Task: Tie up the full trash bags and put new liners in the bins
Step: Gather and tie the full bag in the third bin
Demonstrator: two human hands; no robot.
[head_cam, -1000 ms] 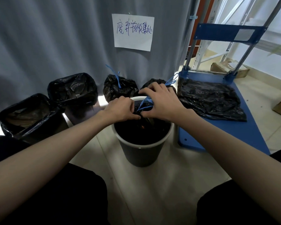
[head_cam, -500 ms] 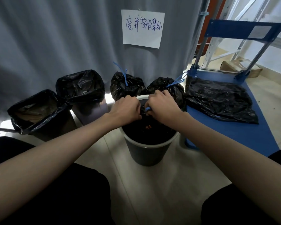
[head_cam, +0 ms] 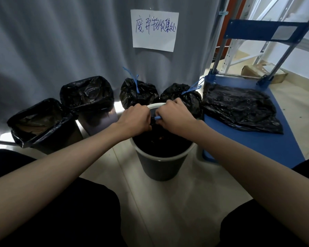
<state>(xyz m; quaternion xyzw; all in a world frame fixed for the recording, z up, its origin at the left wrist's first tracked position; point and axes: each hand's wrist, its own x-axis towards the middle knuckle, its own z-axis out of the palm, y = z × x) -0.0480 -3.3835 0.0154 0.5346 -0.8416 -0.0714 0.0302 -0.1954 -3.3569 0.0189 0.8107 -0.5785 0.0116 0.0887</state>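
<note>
Two hands meet over a round bin (head_cam: pixel 161 168) on the floor. The left hand (head_cam: pixel 135 120) and the right hand (head_cam: pixel 175 117) are curled on the black bag (head_cam: pixel 161 145) inside it, and the right one pinches a blue tie (head_cam: pixel 157 118). Behind stand two tied bags (head_cam: pixel 138 93) and two lined bins (head_cam: pixel 86 97). A flat black bag (head_cam: pixel 239 107) lies on a blue cart (head_cam: pixel 268 145). A paper sign (head_cam: pixel 154 30) hangs on the curtain (head_cam: pixel 61 41).

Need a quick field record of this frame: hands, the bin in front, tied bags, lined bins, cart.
left hand: grips the black bag top in the round bin
right hand: grips the blue drawstring
round bin: on the floor, bag inside, not yet tied
tied bags: two, by the curtain
lined bins: two, at left
blue cart: flat black bags lying on it
</note>
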